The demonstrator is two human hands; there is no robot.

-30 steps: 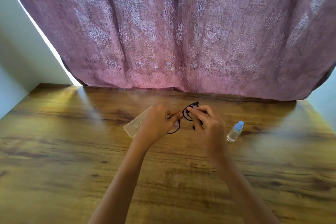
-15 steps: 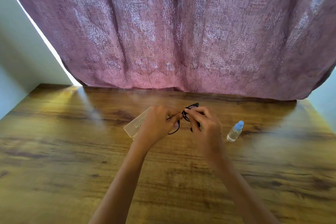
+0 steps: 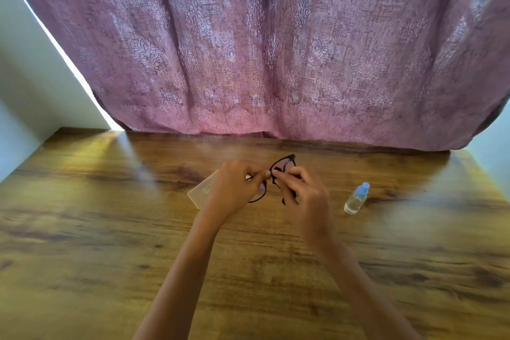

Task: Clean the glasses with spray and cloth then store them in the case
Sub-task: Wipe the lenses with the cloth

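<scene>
Black-framed glasses (image 3: 284, 164) are held above the wooden table (image 3: 110, 229) between both hands. My left hand (image 3: 234, 188) grips the left lens rim, which shows below its fingers. My right hand (image 3: 306, 193) pinches the frame near the bridge, and part of the frame sticks out behind its fingers. A pale translucent case (image 3: 201, 190) lies on the table behind my left hand, mostly hidden by it. A small clear spray bottle (image 3: 356, 199) with a blue cap stands to the right of my right hand. No cloth is visible.
A pink patterned curtain (image 3: 276, 50) hangs along the table's far edge. Pale walls (image 3: 33, 77) flank it at the left and right. Wide bare wood stretches toward me in front of the hands.
The hands have shifted only slightly on the glasses, with the fingers working at the frame. The bottle and case have not moved.
</scene>
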